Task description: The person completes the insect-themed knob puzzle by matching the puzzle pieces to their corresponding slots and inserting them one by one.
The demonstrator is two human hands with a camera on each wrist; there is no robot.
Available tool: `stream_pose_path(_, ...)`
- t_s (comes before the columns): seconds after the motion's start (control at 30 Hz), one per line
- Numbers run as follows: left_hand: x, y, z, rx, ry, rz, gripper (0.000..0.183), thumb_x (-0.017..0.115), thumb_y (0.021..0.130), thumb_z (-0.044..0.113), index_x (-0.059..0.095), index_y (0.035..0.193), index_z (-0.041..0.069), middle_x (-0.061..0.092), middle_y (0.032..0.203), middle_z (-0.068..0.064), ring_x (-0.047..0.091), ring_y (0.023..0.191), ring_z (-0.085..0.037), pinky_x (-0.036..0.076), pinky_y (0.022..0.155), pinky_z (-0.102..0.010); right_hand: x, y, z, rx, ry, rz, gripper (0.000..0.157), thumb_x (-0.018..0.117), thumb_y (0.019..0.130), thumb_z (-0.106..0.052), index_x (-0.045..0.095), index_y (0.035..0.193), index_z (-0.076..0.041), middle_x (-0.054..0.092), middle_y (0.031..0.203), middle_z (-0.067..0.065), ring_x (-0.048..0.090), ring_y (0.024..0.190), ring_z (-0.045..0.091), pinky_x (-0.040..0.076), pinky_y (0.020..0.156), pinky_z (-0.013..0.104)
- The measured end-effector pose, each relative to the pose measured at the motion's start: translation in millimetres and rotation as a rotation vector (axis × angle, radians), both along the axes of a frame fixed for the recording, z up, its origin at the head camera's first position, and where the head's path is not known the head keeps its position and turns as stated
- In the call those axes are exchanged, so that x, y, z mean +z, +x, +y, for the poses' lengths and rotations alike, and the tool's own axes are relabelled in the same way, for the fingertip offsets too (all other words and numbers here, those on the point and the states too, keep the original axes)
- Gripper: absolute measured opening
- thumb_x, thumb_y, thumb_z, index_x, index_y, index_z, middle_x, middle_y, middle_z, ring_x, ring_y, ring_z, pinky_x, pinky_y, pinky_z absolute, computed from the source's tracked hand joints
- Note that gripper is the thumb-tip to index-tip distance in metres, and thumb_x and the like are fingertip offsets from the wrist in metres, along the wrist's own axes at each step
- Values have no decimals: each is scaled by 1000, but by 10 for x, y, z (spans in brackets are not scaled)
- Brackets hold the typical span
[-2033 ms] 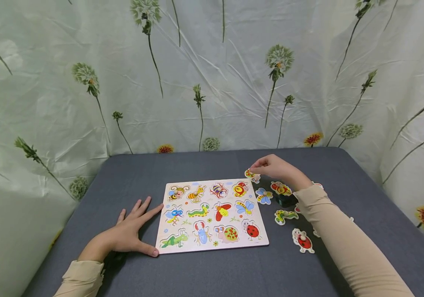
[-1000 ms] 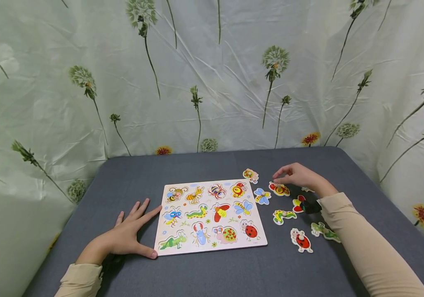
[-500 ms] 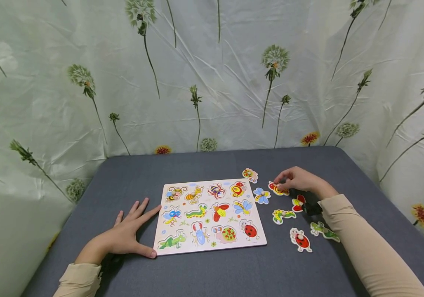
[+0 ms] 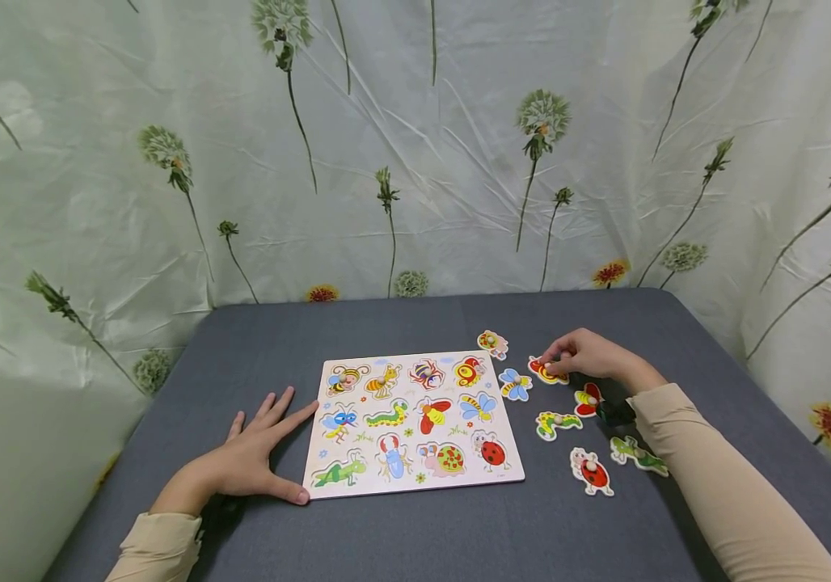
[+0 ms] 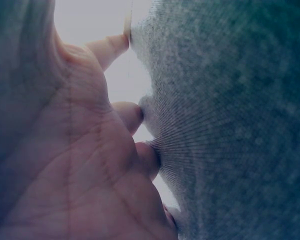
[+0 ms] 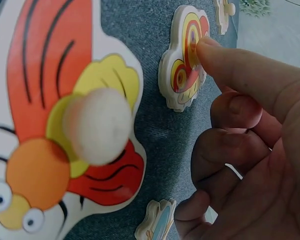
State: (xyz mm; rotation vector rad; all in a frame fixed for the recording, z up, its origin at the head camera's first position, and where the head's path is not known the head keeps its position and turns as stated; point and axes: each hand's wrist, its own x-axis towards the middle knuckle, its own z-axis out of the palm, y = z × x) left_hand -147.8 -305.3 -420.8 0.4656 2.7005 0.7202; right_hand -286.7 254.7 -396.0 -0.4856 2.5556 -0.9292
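Spread flat, my left hand [image 4: 251,457] lies at the left edge of a wooden peg puzzle board [image 4: 459,482] with printed insects. Its thumb touches the lower left corner and its index fingertip meets the side. In the left wrist view the palm [image 5: 85,165] faces the dark cloth. My right hand [image 4: 590,356] pinches a red and yellow butterfly puzzle piece [image 4: 537,368] beyond the board's right side. The right wrist view shows the thumb on this butterfly piece [image 6: 185,65], the other fingers curled, and the knob hidden.
Loose pieces lie around the right hand: a snail [image 4: 491,343], a blue-winged bee [image 4: 516,385], a caterpillar [image 4: 557,423], a red-winged bug [image 4: 587,399], a ladybug [image 4: 592,472] and a grasshopper [image 4: 637,455]. A floral curtain [image 4: 415,162] hangs behind the table [image 4: 401,537].
My right hand has left the snail piece, moved right and come down onto the butterfly piece, its fingers closing there. The left hand stays at the board's edge.
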Motion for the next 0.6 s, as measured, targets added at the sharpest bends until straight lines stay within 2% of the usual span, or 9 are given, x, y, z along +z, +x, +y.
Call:
stream_pose_path(0.03,2,1,3,0,-1,0,132,98,66,62,28,172,29,1,180,-26,-5,162,-61,-9,115,-89,-5,-4,-5,-2,2,-3,26,72,103,-16,77,118,4,55,70,-2,45,61,11,38,61,26)
stream_pose_path(0.13,6,4,9,4,-3,-3,132,98,66,61,28,172,29,1,180,-26,-5,162,-61,-8,115,-89,-14,-12,-11,-5,-1,-4,25,71,104,-13,76,119,5,63,74,0,47,63,10,40,62,26)
stream_pose_path(0.23,5,2,12,6,-7,-6,131,98,66,61,28,172,29,1,180,-27,-5,162,-62,-8,115,-89,-22,-25,-12,-19,3,4,25,70,104,-14,75,120,6,65,76,1,48,64,10,40,62,26)
stream_pose_path(0.37,-6,-4,6,3,-14,-3,131,98,66,62,28,172,30,1,180,-26,-5,162,-61,-8,115,-90,-34,-57,-12,-59,24,11,28,71,104,-17,75,120,5,55,72,-3,46,64,12,38,62,27)
stream_pose_path(0.6,-9,-1,5,5,-15,0,131,98,66,62,28,172,30,2,180,-26,-5,162,-61,-8,115,-90,-56,-118,-18,-100,51,51,29,72,104,-19,76,120,4,69,89,5,51,73,16,41,66,32)
